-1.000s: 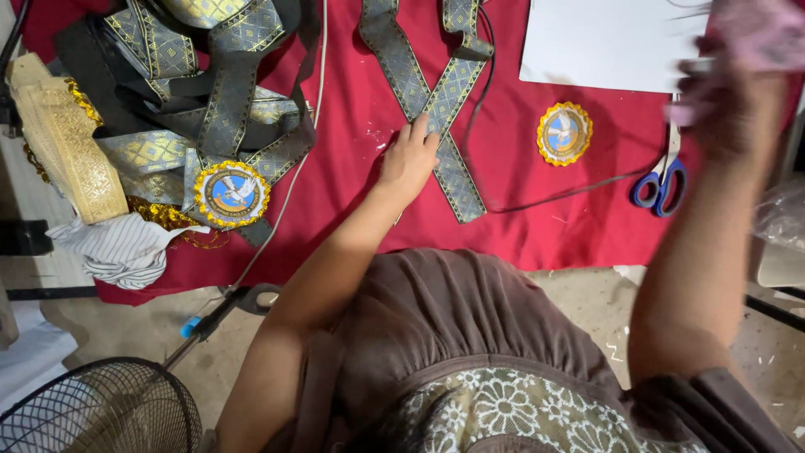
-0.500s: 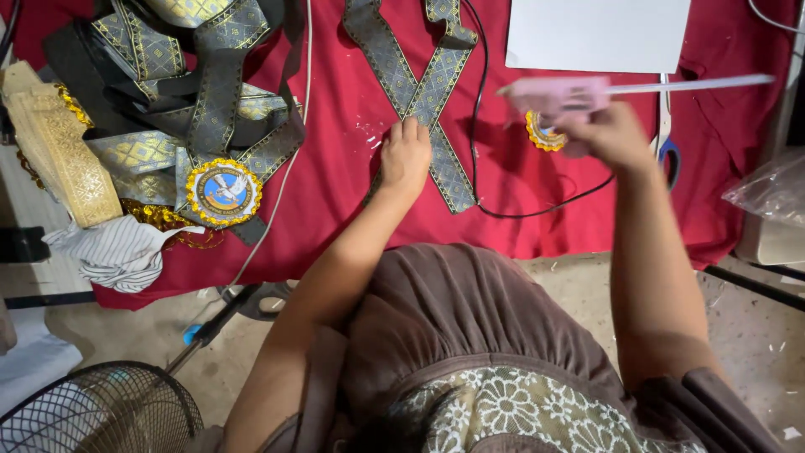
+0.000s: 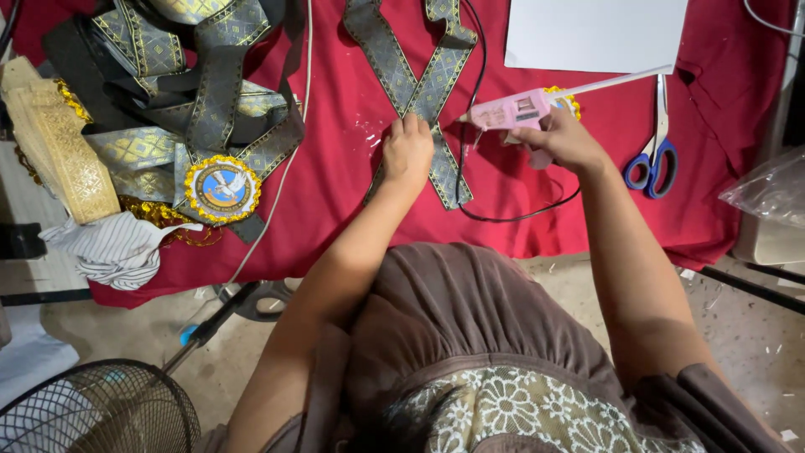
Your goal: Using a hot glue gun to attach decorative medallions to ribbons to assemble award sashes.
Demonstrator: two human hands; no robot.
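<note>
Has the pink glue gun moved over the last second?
Yes. The right hand carried the pink glue gun leftward, from near the scissors to the crossed ribbon.

Person wears a brown gathered top, short-sleeved; forearms bare. Near the lower edge, a cream-and-olive floral lace panel. Left hand [image 3: 408, 151] and right hand [image 3: 563, 138] bare: no gloves, rings or watch visible.

- Blue-handled scissors [image 3: 654, 143] lie on the red cloth [image 3: 335, 168].
- White sheet [image 3: 595, 33] beside them.
- Round gold-trimmed badge [image 3: 222, 190] on piled ribbons [image 3: 201, 92].
- Wire fan [image 3: 92, 411] on the floor [image 3: 755, 352].
</note>
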